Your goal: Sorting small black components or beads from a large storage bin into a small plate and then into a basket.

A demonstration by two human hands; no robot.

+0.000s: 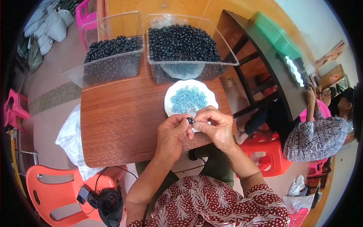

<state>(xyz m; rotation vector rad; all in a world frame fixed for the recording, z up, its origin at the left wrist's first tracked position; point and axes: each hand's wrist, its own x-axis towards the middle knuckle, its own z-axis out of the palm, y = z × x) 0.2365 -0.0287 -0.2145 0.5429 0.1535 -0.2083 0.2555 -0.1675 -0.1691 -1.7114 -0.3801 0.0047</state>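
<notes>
Holding a little dark bead (190, 120) in the left hand (172, 134) here, grip pinched around it between thumb and fingers. The right hand (216, 126) comes in at the bead's other side, thumb and fingertips right up close to it, but it's all too tiny for me to tell whether that grip is closed on anything.

The bead is up at the near edge of a white plate (210, 92) with a wavy rim, and the plate has a loose spread of pale blue beads (188, 99) in it. That sits on a reddish-brown wooden counter (113, 128). Just behind the plate there's a clear bin (189, 63) heaped with dark round beads (183, 41), and beside it on the left another see-through tub (113, 56) with a lower pile of similar ones.

Off to the left, a white bag (70, 136) hangs by the counter's edge, near an orange chair (45, 193) with a small black device (87, 196) and some cables on it. Over on the right, another person (314, 140) in a patterned top has a hand at a dark counter (278, 70), which also holds a green basket (276, 34).
</notes>
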